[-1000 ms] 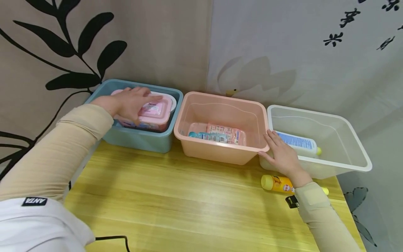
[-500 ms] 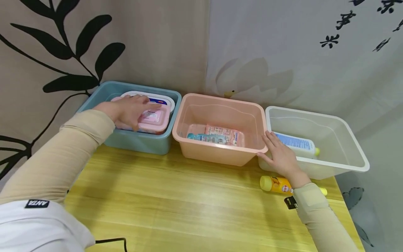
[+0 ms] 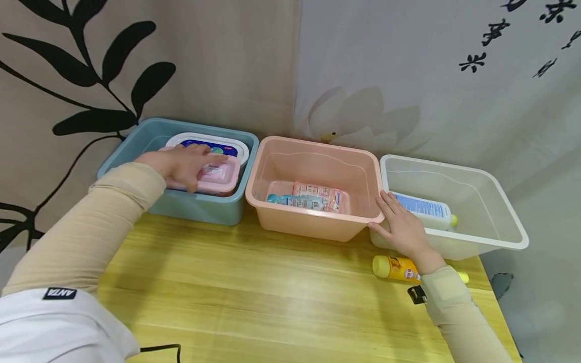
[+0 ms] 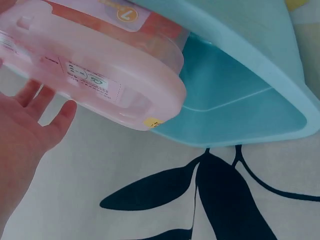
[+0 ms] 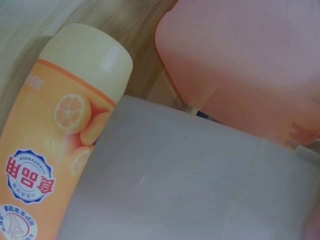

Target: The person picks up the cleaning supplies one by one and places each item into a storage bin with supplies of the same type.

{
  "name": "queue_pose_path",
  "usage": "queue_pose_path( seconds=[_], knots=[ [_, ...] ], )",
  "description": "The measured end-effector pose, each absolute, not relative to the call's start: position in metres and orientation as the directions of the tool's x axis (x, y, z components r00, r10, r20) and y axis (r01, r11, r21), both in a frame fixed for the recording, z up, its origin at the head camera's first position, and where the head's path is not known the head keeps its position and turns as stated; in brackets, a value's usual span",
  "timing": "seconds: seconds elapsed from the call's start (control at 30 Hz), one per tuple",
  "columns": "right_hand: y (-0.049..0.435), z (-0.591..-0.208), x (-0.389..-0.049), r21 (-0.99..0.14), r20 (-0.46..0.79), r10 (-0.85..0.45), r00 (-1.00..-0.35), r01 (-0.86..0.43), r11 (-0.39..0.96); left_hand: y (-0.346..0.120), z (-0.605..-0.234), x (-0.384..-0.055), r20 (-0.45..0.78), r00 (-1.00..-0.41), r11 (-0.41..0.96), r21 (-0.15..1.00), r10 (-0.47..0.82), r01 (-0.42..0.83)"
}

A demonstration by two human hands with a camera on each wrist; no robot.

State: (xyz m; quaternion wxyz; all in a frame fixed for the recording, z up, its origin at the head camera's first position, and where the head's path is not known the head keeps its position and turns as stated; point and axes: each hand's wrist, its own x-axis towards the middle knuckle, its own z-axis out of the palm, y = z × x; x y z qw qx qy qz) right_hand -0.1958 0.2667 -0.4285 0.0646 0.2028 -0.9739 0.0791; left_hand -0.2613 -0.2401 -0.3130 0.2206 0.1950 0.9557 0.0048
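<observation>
Gripping the pink box [image 3: 223, 174] in the blue bin [image 3: 199, 212] with left fingers [image 4: 63, 116], resting right fingers [image 3: 395, 206] straight by the white bin [image 3: 454, 186], perhaps risking tilt through uneven release against the white tub [image 3: 229, 150].

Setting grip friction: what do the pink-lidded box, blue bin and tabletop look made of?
Pink-lidded box: likely plastic, smooth satin lid; rounded, moulded-looking edges.
Blue bin: probably plastic, satin; one-piece rounded rim, soft sheen.
Tabletop: wood or wood-look laminate, can't tell; visible grain, soft highlight.

Head view — pink box [image 3: 224, 177] partly hidden by left hand [image 3: 180, 166].
</observation>
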Motion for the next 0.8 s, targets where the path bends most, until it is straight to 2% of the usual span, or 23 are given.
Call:
queue_pose_path(
  seconds=[0.27, 0.57, 0.8],
  knots=[
    [0.267, -0.430, -0.196, -0.124, 0.176, -0.392, -0.903, -0.415, 0.901, -0.239, -0.318, -0.264, -0.441, -0.806, 0.916, 0.115, 0.394, 0.385],
    [0.266, -0.431, -0.195, -0.129, 0.163, -0.391, -0.906, -0.412, 0.902, -0.235, -0.323, -0.268, -0.512, -0.789, 0.937, 0.114, 0.340, 0.330],
    [0.266, -0.429, -0.196, -0.130, 0.158, -0.391, -0.907, -0.412, 0.902, -0.231, -0.324, -0.264, -0.517, -0.804, 0.944, 0.031, 0.295, 0.327]
  ],
)
